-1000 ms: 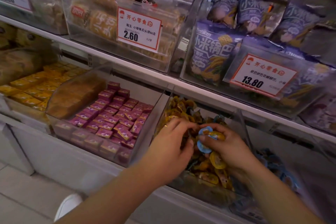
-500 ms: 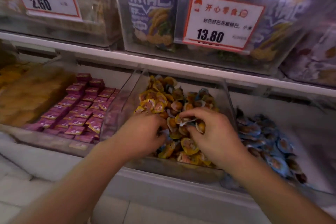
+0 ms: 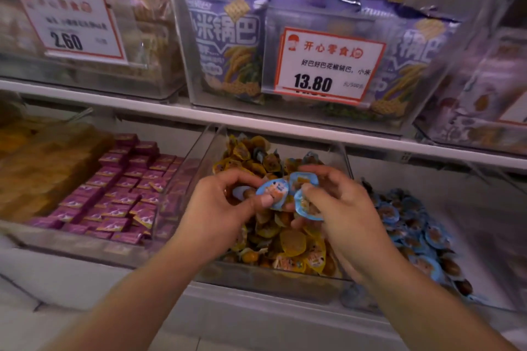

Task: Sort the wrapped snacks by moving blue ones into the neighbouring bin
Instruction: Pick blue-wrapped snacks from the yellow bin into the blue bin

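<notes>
Holding blue snacks above the yellow bin (image 3: 265, 279), both hands are mid-pick, so I'd judge this the gather step, w/ the carry-over not yet done. Left hand (image 3: 219, 208) pinches 1 blue snack (image 3: 272, 192) between thumb and curled fingers; a 2nd bluish wrapper (image 3: 242, 192) shows inside its curled fingers, but can't tell if it's a separate piece. Right hand (image 3: 336, 208) grips 2 more: 1 blue pack up top (image 3: 303, 179), 1 lower by the thumb (image 3: 306, 206). So 3 blue pieces for sure, maybe 4, all lifted just over the yellow pile.

Next move, as I read it: swing the handful right, past the clear divider (image 3: 343, 157), over the blue bin (image 3: 413, 225), then loosen fingers so they drop. Needs a firm pinch meanwhile, since the wrappers look slick and small. Left hand's piece must go right too, or get passed across.

Counts: 2 hands, 2 bins in play. Yellow snacks and the blue ones already sorted are too many and too blurred to count. At least 1 bluish wrapper (image 3: 310, 157) seems to sit at the back of the yellow pile, so prob more sorting left.

Also near: pink boxes (image 3: 114, 194) in the bin to the left, and 2 price tags above, 2.60 (image 3: 71, 25) and 13.80 (image 3: 328, 65).
</notes>
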`<state>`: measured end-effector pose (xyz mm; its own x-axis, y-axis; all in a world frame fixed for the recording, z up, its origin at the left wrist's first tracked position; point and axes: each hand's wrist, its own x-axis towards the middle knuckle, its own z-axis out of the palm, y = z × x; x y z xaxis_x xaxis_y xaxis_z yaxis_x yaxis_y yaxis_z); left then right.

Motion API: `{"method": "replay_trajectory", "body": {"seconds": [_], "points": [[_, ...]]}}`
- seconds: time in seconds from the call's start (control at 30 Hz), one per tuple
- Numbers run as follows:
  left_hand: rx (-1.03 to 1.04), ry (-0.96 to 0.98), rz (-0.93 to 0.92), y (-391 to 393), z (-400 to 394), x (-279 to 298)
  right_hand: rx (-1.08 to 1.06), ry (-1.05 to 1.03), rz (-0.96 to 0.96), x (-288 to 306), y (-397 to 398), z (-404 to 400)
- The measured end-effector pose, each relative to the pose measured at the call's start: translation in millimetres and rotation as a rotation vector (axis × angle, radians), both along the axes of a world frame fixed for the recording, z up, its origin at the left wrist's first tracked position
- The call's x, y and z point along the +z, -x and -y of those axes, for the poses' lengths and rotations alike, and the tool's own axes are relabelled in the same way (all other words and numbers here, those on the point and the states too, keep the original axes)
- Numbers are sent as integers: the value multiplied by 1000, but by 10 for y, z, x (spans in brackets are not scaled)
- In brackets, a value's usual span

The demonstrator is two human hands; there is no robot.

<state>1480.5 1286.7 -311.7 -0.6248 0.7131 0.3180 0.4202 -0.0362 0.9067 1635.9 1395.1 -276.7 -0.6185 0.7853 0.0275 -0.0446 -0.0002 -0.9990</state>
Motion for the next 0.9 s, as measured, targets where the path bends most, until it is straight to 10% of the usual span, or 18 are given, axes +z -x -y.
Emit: {"method": "replay_trajectory", "body": {"seconds": [0.2,0.6,0.9], "points": [[-1,-162,-13,-414,-66,38,339,794,-203,180,-70,187],[-253,-173,-135,-843,-261,-104,6,212,-113,199,-844,-371],[-78,-30,-232,-697,-350,-201,-266,-158,559,-130,-1975,-1385]]}}
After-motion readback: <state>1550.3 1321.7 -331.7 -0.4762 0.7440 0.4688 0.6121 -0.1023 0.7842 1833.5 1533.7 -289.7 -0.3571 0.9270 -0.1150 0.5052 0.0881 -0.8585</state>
